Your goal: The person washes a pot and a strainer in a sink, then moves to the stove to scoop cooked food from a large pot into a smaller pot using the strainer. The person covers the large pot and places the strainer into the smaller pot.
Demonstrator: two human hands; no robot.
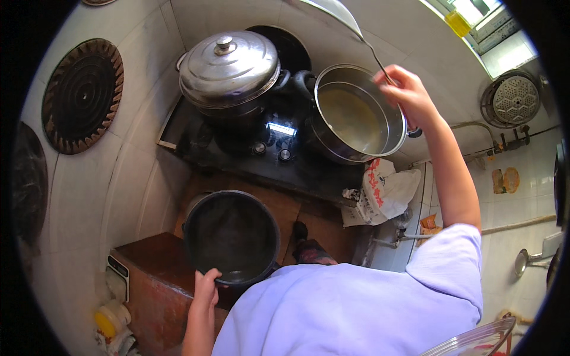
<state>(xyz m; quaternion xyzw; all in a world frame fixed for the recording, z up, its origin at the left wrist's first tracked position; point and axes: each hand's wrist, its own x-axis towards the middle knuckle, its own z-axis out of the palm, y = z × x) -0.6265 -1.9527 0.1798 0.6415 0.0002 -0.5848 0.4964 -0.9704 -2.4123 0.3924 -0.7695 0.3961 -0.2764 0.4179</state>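
My left hand (pixel 207 285) grips the near rim of a deep dark pot (pixel 189 249), held low in front of my body. Its inside is dark; whether it holds liquid I cannot tell. Up at the right, my right hand (pixel 409 95) is closed around the thin handle of a long-handled utensil, apparently a ladle (pixel 340 15), its pale rounded head cut off by the top of the view. Below that hand, a wide steel pot (pixel 394 149) with black handles stands on the black stovetop (pixel 249 162), containing cloudy yellowish liquid (pixel 352 118).
A lidded steel pot (pixel 231 66) occupies the stove's left side. A white plastic bag (pixel 387 191) bearing writing lies at the stove's right front corner. Left of the dark pot is a brown wooden cabinet (pixel 156 289). A round woven mat (pixel 83 95) hangs on the tiled wall.
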